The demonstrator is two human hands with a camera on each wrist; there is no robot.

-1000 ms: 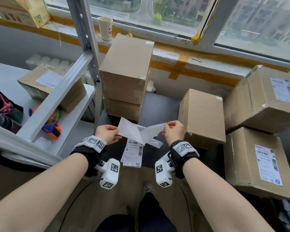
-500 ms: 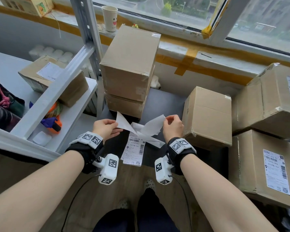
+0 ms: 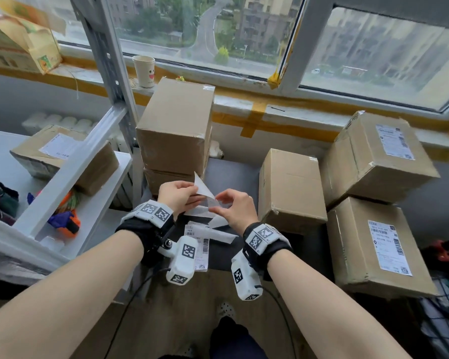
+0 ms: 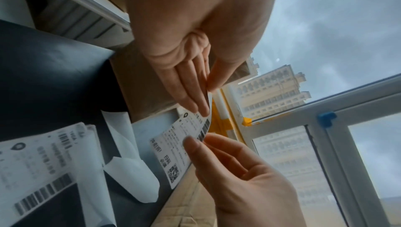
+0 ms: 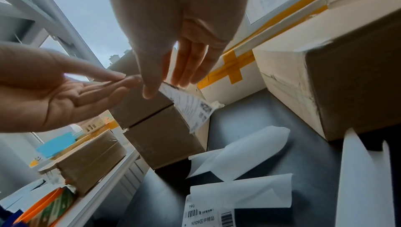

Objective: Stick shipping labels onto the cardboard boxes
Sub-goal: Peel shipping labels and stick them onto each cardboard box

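Both hands hold one white shipping label (image 3: 203, 189) in the air, just in front of the lower of two stacked plain cardboard boxes (image 3: 174, 125). My left hand (image 3: 192, 196) pinches its upper edge between thumb and straight fingers. My right hand (image 3: 215, 206) pinches the lower part with thumb and forefinger. In the left wrist view the label (image 4: 178, 146) shows its printed side with barcodes, facing down. In the right wrist view the label (image 5: 190, 108) hangs below my right thumb. A plain unlabelled box (image 3: 290, 185) stands to the right.
More labels (image 3: 200, 244) and curled backing strips (image 3: 222, 230) lie on the dark table (image 3: 233, 172). Two labelled boxes (image 3: 373, 156) are stacked at the right, another labelled box (image 3: 62, 156) sits on the grey shelf at left. A paper cup (image 3: 144, 71) stands on the sill.
The hands, spread apart with two white sheets in a V before, have come close together on a single label and moved forward toward the stacked boxes. The head view has tilted up.
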